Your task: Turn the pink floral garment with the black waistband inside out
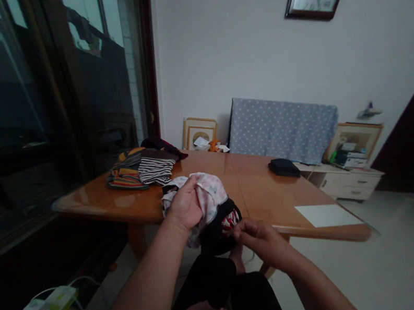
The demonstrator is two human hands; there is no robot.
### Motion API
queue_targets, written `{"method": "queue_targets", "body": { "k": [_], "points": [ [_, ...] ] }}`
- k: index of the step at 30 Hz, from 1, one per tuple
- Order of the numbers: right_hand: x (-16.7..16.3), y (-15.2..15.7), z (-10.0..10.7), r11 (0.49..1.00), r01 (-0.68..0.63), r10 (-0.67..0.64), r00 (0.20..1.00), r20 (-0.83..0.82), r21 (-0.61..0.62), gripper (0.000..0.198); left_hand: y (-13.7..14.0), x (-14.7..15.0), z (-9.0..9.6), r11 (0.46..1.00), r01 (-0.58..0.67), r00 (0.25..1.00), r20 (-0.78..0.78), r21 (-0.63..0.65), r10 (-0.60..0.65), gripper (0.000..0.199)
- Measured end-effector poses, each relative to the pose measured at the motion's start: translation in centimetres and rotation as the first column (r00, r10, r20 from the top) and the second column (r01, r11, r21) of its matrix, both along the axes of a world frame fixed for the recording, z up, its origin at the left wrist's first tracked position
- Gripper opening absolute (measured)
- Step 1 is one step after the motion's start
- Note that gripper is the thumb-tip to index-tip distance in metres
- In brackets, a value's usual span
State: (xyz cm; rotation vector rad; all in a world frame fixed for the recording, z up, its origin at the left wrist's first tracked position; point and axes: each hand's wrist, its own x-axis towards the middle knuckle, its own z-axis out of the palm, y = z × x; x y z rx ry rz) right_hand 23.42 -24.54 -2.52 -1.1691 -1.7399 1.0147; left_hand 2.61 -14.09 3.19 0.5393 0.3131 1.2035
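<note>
Bare tabletop ahead (clothes pile left, dark pouch right).

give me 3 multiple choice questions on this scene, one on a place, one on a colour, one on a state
1. Where does the pile of striped clothes lie?
A. on the floor
B. at the table's far left end
C. on the white sheet

2. What colour is the garment under the left hand?
A. pale pink and white
B. bright blue
C. solid green

3. How is the right hand engaged?
A. flat on the table
B. fingers pinching the dark cloth
C. holding the clock

Answers: B, the pile sits by the window; A, the fabric is light and pinkish; B, its fingertips meet at the dark cloth's edge.
</note>
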Motion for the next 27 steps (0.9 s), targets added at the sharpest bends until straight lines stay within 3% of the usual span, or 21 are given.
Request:
{"method": "queue_targets", "body": {
  "k": [3, 6, 9, 12, 18, 27],
  "points": [
    [-1.4, 0.6, 0.1, 0.997, 0.061, -0.066, 0.992, -0.109, -0.050, 0.033, -0.6, 0.0, 0.2, 1.000, 0.016, 1.000, 0.023, 0.013, -0.016, 0.022],
    [-3.3, 1.0, -0.1, 0.978, 0.085, -0.141, 0.943, -0.301, -0.189, 0.041, -1.2, 0.1, 0.4, 0.999, 0.051, 0.998, 0.022, 0.005, -0.051, 0.025],
    [-4.7, 1.3, 0.0, 0.952, 0.046, -0.213, 0.812, -0.543, -0.304, 0.042, -1.5, 0.2, 0.4, 0.998, 0.070, 0.997, 0.018, 0.001, -0.070, 0.027],
    [-5.0, 1.5, 0.7, 0.942, 0.034, -0.273, 0.661, -0.699, -0.335, 0.036, -1.5, 0.0, 0.3, 0.998, 0.067, 0.998, 0.021, -0.010, -0.067, 0.026],
    [-3.9, 1.2, 2.2, 0.947, 0.008, -0.281, 0.504, -0.817, -0.322, 0.031, -1.2, -0.5, -0.2, 0.998, 0.067, 0.997, 0.038, -0.014, -0.066, 0.032],
    [-3.4, 1.1, 2.5, 0.950, -0.005, -0.272, 0.482, -0.833, -0.313, 0.029, -1.2, 0.0, -0.2, 0.999, 0.036, 0.999, 0.019, -0.017, -0.036, 0.029]
  ]
}}
